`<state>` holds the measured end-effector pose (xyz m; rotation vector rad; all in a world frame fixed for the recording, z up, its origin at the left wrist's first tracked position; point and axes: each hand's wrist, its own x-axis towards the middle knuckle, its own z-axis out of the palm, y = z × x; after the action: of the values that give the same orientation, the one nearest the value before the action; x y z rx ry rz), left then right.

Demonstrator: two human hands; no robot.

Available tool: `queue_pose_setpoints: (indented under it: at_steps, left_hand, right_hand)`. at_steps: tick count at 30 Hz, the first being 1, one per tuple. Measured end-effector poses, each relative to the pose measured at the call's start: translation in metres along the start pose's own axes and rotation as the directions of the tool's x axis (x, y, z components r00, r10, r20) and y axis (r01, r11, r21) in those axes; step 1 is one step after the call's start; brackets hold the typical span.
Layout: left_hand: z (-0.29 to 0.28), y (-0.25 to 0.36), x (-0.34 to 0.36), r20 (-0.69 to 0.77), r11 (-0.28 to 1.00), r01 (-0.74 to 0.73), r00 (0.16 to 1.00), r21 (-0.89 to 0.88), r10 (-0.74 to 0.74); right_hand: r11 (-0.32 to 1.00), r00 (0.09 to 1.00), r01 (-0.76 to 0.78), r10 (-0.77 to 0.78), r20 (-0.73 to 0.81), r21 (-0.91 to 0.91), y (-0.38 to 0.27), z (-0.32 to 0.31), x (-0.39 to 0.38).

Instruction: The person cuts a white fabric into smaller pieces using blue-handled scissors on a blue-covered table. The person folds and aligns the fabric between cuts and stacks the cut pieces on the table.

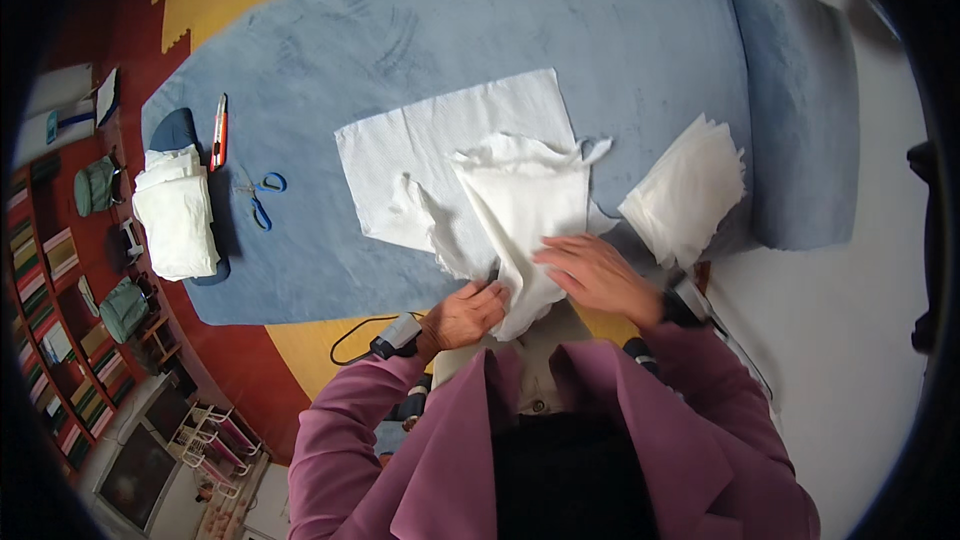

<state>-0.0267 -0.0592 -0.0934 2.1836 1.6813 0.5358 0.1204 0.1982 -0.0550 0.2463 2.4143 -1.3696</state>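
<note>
A crumpled white cloth (530,195) hangs over the near edge of the blue-grey couch. My left hand (466,315) pinches its lower left edge, with the fingers closed; a small dark bit shows by the fingertips, too small to name. Spread over the cloth's right side are the outstretched fingers of my right hand (598,278), which lies flat there. Beneath the crumpled cloth lies a flat white cloth sheet (450,125), and a loose frayed strip (420,215) rests on its left part.
A fanned stack of white sheets (690,185) sits at the right, near the couch's armrest (800,110). On the left are blue-handled scissors (262,202), an orange utility knife (219,135) and folded white cloths (175,210) on a dark blue cushion (173,130).
</note>
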Motion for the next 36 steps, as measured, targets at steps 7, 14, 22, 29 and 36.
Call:
queue_pose_setpoints:
  at_steps: [7,14,22,29,36]
  left_hand:
    - [0.037,0.031,-0.035,0.049,0.967,0.249,0.968,-0.053,-0.246]
    - [0.052,0.072,-0.049,0.185,0.691,0.695,0.719,-0.2,-0.67]
    - [0.038,0.025,0.034,-0.275,0.395,0.771,0.291,-0.499,-0.916]
    - [0.032,-0.003,0.057,0.094,-0.077,0.563,0.001,-0.823,-0.996]
    - [-0.029,0.044,0.074,0.261,-0.26,0.045,0.292,-0.965,-0.92]
  right_hand:
    - [0.798,0.941,0.312,-0.336,0.049,-0.515,0.028,0.065,0.093]
    - [0.789,0.935,0.346,-0.332,0.122,-0.508,0.039,0.069,0.089]
    - [0.917,0.933,0.251,-0.314,-0.174,-0.308,0.029,0.067,0.061]
    - [0.903,0.635,-0.372,0.415,-0.652,0.213,0.044,0.066,-0.008]
    - [0.664,0.673,-0.353,0.67,-0.314,0.659,0.045,0.033,-0.015]
